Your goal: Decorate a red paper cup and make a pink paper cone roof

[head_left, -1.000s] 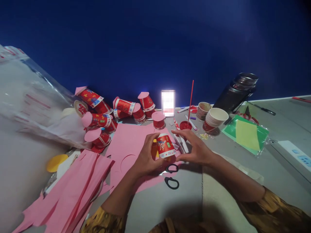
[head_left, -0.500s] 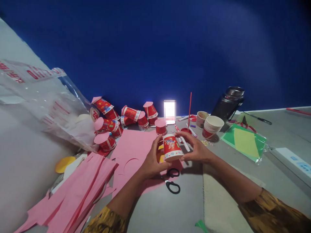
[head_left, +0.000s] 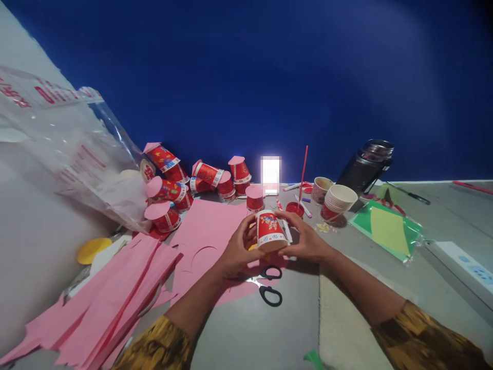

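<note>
Between my two hands is a red printed paper cup (head_left: 270,228), held upside down with its white rim low and tilted toward me. My left hand (head_left: 239,246) grips its left side, thumb near the rim. On the other side, my right hand (head_left: 306,237) closes on the cup with fingers at its upper end and thumb at the rim. A white marker or tube (head_left: 287,231) shows just behind the cup, beside my right fingers. Black-handled scissors (head_left: 270,295) lie below the cup, partly over pink paper (head_left: 210,226) with a curved cut in it.
Red cups with pink tops (head_left: 165,217) cluster at the back left, near a clear plastic bag (head_left: 96,154). Pink paper strips (head_left: 103,303) lie front left. At right stand stacked cups (head_left: 338,203), a dark flask (head_left: 364,167), a green packet (head_left: 387,228) and a power strip (head_left: 466,270).
The view has shifted slightly. Both hands still hold the cup, which is tilted a little differently, and the scissors' metal part shows more.
</note>
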### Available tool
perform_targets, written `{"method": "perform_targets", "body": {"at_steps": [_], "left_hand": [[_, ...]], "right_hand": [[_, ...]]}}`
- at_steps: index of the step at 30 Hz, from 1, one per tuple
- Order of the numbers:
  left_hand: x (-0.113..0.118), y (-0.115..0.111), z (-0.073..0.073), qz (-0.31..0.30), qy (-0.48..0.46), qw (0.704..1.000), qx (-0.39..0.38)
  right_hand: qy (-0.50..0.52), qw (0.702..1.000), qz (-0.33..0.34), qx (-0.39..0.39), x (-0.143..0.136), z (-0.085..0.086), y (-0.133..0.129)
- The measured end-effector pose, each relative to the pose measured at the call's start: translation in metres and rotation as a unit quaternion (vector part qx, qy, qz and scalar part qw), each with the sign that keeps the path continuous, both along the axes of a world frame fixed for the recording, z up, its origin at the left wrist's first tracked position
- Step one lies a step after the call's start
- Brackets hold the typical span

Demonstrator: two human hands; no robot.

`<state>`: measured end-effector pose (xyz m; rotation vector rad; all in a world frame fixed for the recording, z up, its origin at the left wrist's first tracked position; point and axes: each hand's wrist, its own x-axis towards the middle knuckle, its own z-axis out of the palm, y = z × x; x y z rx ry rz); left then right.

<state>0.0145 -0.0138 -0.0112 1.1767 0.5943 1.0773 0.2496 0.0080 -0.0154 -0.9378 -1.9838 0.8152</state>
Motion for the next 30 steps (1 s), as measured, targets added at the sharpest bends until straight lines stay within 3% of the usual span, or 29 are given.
{"method": "perform_targets", "body": {"at_steps": [6,17,23,30], "left_hand": [[0.002,-0.004,0.000,0.014,0.039,0.998,-0.050],[0.001,-0.004,0.012,0.008,0.063,0.992,-0.111],[0.001,-0.002,0.014,-0.002,0.071,0.994,-0.088],[-0.001,0.002,-0.009,0.047,0.099,0.993,0.038]], "right_hand": [[-0.032,0.997,0.004,0.067,-0.003,-0.001,-0.002],[-0.020,1.000,0.014,-0.002,0.001,-0.005,-0.002],[-0.026,0.999,0.004,0.034,0.001,-0.003,-0.002],[-0.064,0.993,-0.007,0.101,0.000,-0.004,0.001]]}}
